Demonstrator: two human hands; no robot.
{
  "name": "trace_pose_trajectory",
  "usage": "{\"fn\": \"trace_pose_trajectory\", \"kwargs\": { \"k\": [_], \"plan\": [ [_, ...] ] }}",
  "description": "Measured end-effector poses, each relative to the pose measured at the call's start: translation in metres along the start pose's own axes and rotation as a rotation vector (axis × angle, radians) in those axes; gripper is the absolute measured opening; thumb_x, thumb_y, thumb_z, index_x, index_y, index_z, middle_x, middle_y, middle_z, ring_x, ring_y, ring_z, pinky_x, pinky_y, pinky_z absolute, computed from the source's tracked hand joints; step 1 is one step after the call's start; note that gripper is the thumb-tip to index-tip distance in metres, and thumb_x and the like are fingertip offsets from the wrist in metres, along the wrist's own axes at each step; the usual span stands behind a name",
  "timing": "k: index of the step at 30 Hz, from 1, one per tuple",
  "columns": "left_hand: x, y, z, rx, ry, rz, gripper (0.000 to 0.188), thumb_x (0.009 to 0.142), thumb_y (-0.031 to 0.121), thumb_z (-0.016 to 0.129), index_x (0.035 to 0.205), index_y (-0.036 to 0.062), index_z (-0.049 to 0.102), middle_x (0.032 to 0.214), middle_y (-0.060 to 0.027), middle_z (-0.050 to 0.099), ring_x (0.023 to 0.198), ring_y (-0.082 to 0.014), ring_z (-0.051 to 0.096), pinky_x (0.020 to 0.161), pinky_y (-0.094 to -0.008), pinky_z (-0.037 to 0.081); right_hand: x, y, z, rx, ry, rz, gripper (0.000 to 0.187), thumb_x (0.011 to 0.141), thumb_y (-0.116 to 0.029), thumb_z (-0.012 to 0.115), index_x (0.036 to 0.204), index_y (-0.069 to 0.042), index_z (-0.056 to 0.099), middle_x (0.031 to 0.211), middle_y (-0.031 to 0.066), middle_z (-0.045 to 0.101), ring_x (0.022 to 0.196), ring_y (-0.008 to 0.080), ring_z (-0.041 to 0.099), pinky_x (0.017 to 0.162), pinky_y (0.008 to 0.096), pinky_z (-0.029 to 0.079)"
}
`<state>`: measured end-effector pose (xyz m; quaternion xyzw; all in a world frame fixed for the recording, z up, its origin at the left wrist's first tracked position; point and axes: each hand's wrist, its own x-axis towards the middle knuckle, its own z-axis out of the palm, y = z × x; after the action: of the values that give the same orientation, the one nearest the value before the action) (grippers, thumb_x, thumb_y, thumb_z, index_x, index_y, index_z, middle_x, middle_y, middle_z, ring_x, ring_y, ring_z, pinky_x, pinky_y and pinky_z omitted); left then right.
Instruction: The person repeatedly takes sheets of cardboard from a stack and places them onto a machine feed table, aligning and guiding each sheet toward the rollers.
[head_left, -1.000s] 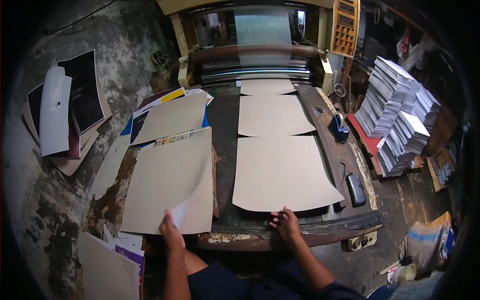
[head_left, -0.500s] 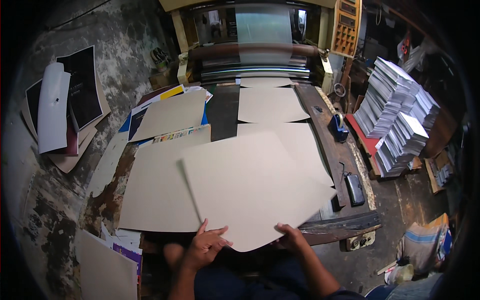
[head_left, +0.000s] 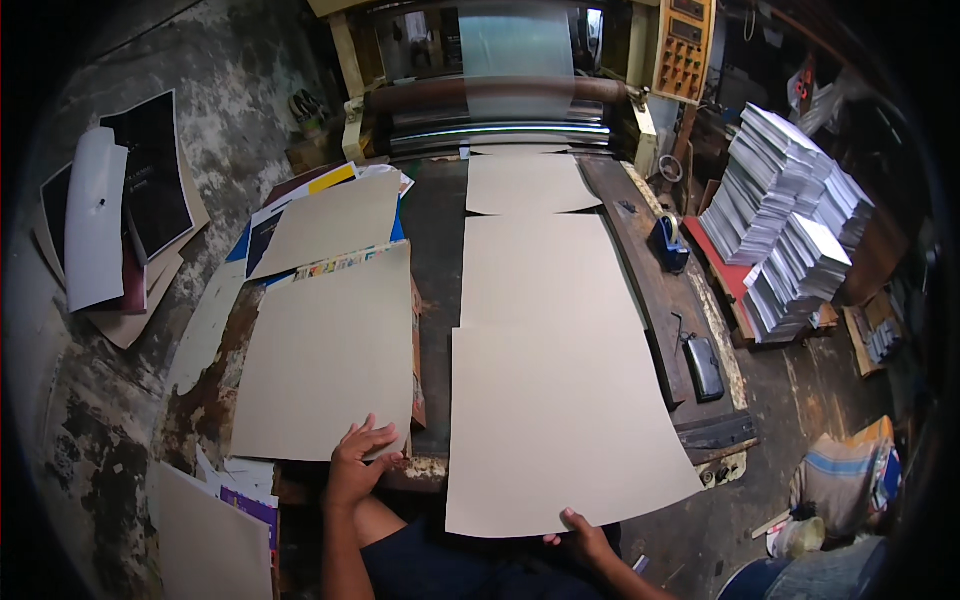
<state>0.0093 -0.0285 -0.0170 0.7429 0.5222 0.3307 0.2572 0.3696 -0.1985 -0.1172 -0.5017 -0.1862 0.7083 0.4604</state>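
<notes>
A large greyish-beige board sheet point(head_left: 560, 430) lies lengthwise on the table, its front part hanging past the table's near edge. At that front edge my right hand point(head_left: 585, 541) pinches it, thumb on top. The sheet's far end overlaps another beige sheet point(head_left: 545, 265), which is one of a row running to the rollers. To the left, my left hand point(head_left: 362, 458) is at the near right corner of a pile of similar sheets point(head_left: 320, 360). Its fingers are apart and touch the top sheet, with nothing gripped.
A roller machine point(head_left: 500, 110) with clear film stands at the far end. Along the table's right side are a blue tape dispenser point(head_left: 668, 246) and a dark case point(head_left: 704, 368). White paper stacks point(head_left: 770, 190) stand beyond. Printed sheets point(head_left: 150, 190) lie on the floor at left.
The held sheet has swung straight and come down onto the row. My left hand has let go of it and moved left to the pile. The row has advanced toward the rollers.
</notes>
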Motion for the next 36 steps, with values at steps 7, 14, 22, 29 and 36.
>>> {"fn": "trace_pose_trajectory", "kwargs": {
  "k": [7, 14, 22, 29, 36],
  "plan": [
    [0.002, 0.011, 0.014, -0.331, 0.204, -0.145, 0.033, 0.1, 0.013, 0.05, 0.13, -0.0011, 0.053, 0.096, -0.0091, 0.069, 0.097, -0.0138, 0.061, 0.094, -0.027, 0.042, -0.022, -0.001, 0.014, 0.025, -0.004, 0.065, 0.045, 0.099, -0.037, 0.046, 0.116, 0.004, 0.053, 0.097, 0.016, 0.065, 0.092, 0.0245, 0.064, 0.077, 0.0348, 0.049],
    [0.012, -0.005, 0.019, -0.859, 0.784, -0.18, 0.043, 0.095, 0.005, 0.05, 0.138, 0.0059, 0.044, 0.125, -0.0152, 0.056, 0.113, -0.0203, 0.055, 0.101, -0.0335, 0.041, 0.03, -0.019, 0.014, 0.214, -0.008, -0.028, 0.041, 0.097, -0.037, 0.053, 0.111, 0.002, 0.053, 0.096, 0.0168, 0.062, 0.082, 0.0252, 0.061, 0.076, 0.0375, 0.049],
    [-0.004, 0.028, 0.014, -0.489, 0.663, -0.121, 0.039, 0.094, 0.009, 0.045, 0.132, 0.0031, 0.045, 0.12, -0.0145, 0.055, 0.109, -0.0182, 0.053, 0.097, -0.033, 0.042, 0.084, -0.03, 0.015, 0.311, 0.085, -0.143, 0.039, 0.096, -0.04, 0.052, 0.104, -0.002, 0.048, 0.093, 0.0181, 0.064, 0.073, 0.0225, 0.06, 0.072, 0.0421, 0.052],
    [-0.039, 0.064, 0.052, -0.295, 0.213, 0.132, 0.031, 0.091, 0.008, 0.055, 0.121, 0.0023, 0.056, 0.095, -0.0063, 0.065, 0.082, -0.0172, 0.066, 0.096, -0.0383, 0.044, 0.055, -0.054, 0.05, 0.38, 0.184, -0.094, 0.056, 0.094, -0.05, 0.05, 0.131, -0.009, 0.042, 0.115, 0.0129, 0.061, 0.085, 0.0221, 0.059, 0.074, 0.0448, 0.053],
    [-0.083, 0.09, 0.051, -0.135, 0.09, 0.222, 0.032, 0.09, 0.009, 0.059, 0.122, 0.0068, 0.06, 0.121, -0.0116, 0.062, 0.12, -0.0239, 0.055, 0.109, -0.0481, 0.036, 0.046, -0.067, 0.011, 0.017, -0.054, -0.118, 0.02, 0.088, -0.03, 0.065, 0.094, -0.011, 0.06, 0.085, 0.002, 0.06, 0.066, 0.0107, 0.055, 0.053, 0.0288, 0.047]
  ]
}}
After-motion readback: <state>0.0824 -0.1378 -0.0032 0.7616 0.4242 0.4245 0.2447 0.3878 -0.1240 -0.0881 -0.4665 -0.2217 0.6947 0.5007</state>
